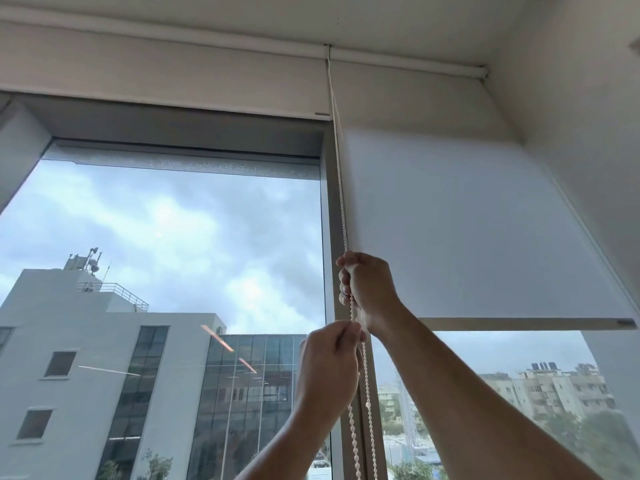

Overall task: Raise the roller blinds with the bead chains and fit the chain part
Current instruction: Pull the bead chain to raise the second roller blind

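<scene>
I am facing the window (173, 237), which is filling most of the view. The left blind (156, 74) is sitting rolled nearly to the top edge of the window; the right blind (467, 220) is hanging about halfway down, its bottom bar (519, 323) crossing the right pane. The bead chain (341, 202) is running from the roller bracket at the top, down along the frame post between the two panes, and out past the bottom edge of view in two strands. My right hand (369, 289) is gripping the chain with fingers curled round it, higher up the post. My left hand (329, 368) is pinching the chain just below, close to the right wrist. Judgement: raising step on the right blind, roughly half done. Next move is calling for alternating downward pulls on one strand, kept straight along the post.
</scene>
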The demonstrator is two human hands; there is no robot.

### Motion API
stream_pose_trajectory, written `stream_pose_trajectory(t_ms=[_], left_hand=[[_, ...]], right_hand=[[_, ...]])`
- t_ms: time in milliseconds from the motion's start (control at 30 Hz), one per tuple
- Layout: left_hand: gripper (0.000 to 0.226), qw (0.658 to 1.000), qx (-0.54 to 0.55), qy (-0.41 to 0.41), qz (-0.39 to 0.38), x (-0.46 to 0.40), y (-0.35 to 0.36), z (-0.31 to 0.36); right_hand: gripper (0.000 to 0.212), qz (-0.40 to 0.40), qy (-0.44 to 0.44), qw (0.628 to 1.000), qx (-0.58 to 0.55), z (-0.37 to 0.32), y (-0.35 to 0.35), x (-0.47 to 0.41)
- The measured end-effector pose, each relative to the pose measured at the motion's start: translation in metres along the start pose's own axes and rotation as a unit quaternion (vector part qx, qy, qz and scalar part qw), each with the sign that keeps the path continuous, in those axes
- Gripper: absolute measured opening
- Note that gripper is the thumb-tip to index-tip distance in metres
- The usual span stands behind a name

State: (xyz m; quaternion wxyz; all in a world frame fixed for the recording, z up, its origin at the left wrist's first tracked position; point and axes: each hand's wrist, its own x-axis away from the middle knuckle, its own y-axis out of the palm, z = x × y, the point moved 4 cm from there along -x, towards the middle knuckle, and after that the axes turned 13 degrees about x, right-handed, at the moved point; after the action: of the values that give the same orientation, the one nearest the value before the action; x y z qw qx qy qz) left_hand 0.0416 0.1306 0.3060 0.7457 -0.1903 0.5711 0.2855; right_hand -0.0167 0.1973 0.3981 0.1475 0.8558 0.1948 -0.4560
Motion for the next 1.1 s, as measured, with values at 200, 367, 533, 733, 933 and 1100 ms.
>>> stream_pose_trajectory(t_ms=[200, 367, 533, 733, 933, 1100], left_hand=[[0.031, 0.999, 0.033, 0.003, -0.029, -0.003, -0.006, -0.001], [0.029, 0.992, 0.077, -0.076, -0.057, 0.008, -0.001, -0.029], [0.024, 0.986, 0.077, -0.127, -0.070, 0.036, 0.010, -0.062], [0.015, 0.983, 0.027, -0.171, -0.066, 0.076, 0.017, -0.110], [0.009, 0.972, -0.005, -0.219, -0.080, 0.114, 0.023, -0.150], [0.011, 0.949, 0.070, -0.282, -0.120, 0.155, 0.034, -0.181]], right_hand=[[0.032, 0.036, -0.051, 0.997, 0.053, 0.006, 0.005, -0.006], [0.019, 0.030, -0.061, 0.992, 0.109, 0.017, -0.010, 0.002], [0.014, 0.015, -0.042, 0.991, 0.128, 0.063, -0.021, 0.028], [0.013, 0.024, -0.002, 0.989, 0.144, 0.133, -0.033, 0.061], [0.013, 0.024, 0.025, 0.987, 0.154, 0.188, -0.043, 0.096], [0.011, -0.001, 0.067, 0.986, 0.155, 0.229, -0.050, 0.134]])
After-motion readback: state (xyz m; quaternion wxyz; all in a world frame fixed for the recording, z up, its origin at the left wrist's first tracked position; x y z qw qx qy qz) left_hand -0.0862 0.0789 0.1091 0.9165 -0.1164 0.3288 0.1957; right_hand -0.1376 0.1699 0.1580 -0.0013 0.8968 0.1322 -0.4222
